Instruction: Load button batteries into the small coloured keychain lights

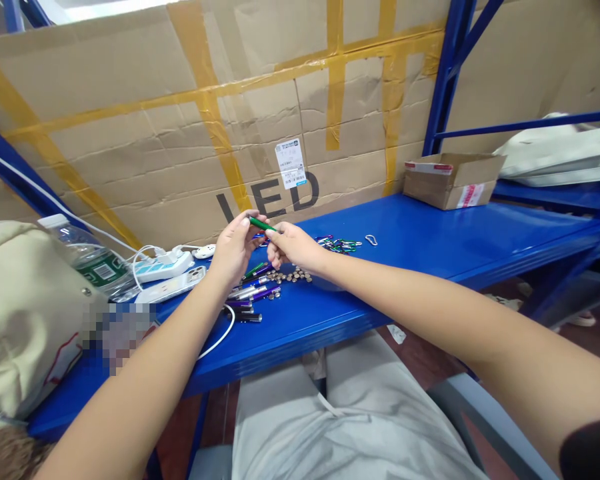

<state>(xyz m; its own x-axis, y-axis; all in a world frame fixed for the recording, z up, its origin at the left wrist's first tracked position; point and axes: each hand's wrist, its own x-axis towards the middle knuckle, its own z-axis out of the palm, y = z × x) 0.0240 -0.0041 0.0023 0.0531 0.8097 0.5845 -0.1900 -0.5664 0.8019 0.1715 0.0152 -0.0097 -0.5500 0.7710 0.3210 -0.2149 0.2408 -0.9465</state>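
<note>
In front of me, above the blue table, a slim green metal tube [262, 224], shaped like a small penlight, is held between both hands. My left hand [234, 248] pinches its left end with thumb and fingers. On its right end, my right hand [296, 245] is closed, with the thumb on top. Below the hands lie several similar tubes [266, 293] in purple, silver, black and green. Small round silver pieces like button cells [300, 274] are scattered beside them. Behind my right wrist is a pile of coloured carabiners [344, 245], with one silver carabiner [371, 240] apart from it.
A power strip [164, 267], a phone [173, 287] and a water bottle [97, 267] stand left, near a beige bag [30, 313]. A white cable [225, 333] crosses the table [300, 317]. An open cardboard box [447, 183] sits back right; a large carton [145, 147] walls the back.
</note>
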